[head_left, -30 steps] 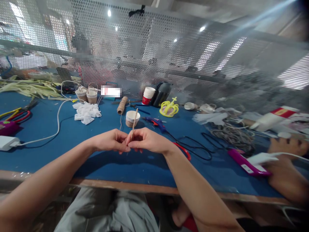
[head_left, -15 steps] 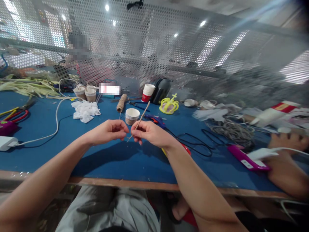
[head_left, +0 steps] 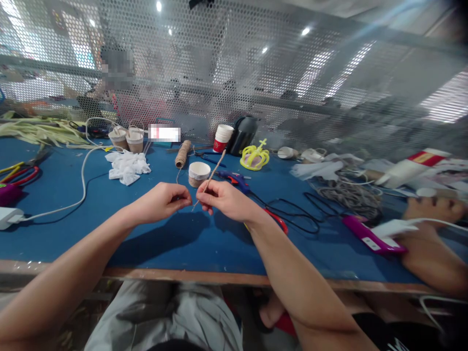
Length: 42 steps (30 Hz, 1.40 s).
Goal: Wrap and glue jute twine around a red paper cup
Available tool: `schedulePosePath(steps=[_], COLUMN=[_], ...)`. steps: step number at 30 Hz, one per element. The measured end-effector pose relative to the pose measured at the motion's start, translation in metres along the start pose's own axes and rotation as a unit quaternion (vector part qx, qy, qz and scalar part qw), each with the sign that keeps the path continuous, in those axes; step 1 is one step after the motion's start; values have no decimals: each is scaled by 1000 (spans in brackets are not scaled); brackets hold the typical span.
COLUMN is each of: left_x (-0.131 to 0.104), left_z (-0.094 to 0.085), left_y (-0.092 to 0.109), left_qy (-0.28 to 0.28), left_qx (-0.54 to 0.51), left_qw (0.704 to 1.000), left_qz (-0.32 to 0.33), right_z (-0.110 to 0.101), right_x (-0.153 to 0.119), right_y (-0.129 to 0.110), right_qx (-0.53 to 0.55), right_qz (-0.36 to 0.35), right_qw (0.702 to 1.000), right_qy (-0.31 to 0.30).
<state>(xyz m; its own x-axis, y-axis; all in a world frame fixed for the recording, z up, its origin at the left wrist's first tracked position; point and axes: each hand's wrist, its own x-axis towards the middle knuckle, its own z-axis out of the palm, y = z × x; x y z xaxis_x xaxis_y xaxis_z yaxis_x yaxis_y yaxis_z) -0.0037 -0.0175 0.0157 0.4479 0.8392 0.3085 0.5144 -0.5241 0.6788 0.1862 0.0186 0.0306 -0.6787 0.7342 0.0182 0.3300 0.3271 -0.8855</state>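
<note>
My right hand (head_left: 214, 197) pinches a thin piece of tan twisted twine (head_left: 218, 165) between thumb and fingers. The piece slants up past the fingers, and a thin end hangs below. My left hand (head_left: 174, 199) is closed in a pinch a short gap to its left; what it holds, if anything, is hidden. Behind the hands stands a small paper cup (head_left: 199, 171) with brown wrapping round its lower part. A spool of twine (head_left: 183, 154) lies behind my left hand, and a loose strand runs from it down towards that hand.
A blue glue gun (head_left: 236, 180) with a black cable lies right of the cup. Further back are a yellow crown-shaped piece (head_left: 255, 157), stacked cups (head_left: 223, 138) and white fabric (head_left: 127, 165). Scissors (head_left: 22, 175) lie at left. Another person's hand (head_left: 435, 209) rests at far right.
My left hand has drawn slightly left, its fingertips closer together, and the gap to my right hand is wider. The right hand keeps the twine piece. The view has shifted slightly.
</note>
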Motion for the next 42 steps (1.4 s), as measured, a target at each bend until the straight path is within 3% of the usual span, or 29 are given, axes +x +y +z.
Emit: schedulePosePath(steps=[15, 26, 42], left_x=[0, 0, -1], left_z=[-3, -3, -3], left_y=[8, 9, 9], left_qy=[-60, -64, -58], left_qx=[-31, -34, -25], left_qw=[997, 997, 997], left_qz=[-25, -31, -31], right_z=[4, 7, 12], right_x=[0, -2, 1], right_y=[-2, -7, -6], right_qx=[-60, -148, -162], right_qz=[-16, -32, -41], right_qw=[998, 986, 979], right_qy=[24, 71, 118])
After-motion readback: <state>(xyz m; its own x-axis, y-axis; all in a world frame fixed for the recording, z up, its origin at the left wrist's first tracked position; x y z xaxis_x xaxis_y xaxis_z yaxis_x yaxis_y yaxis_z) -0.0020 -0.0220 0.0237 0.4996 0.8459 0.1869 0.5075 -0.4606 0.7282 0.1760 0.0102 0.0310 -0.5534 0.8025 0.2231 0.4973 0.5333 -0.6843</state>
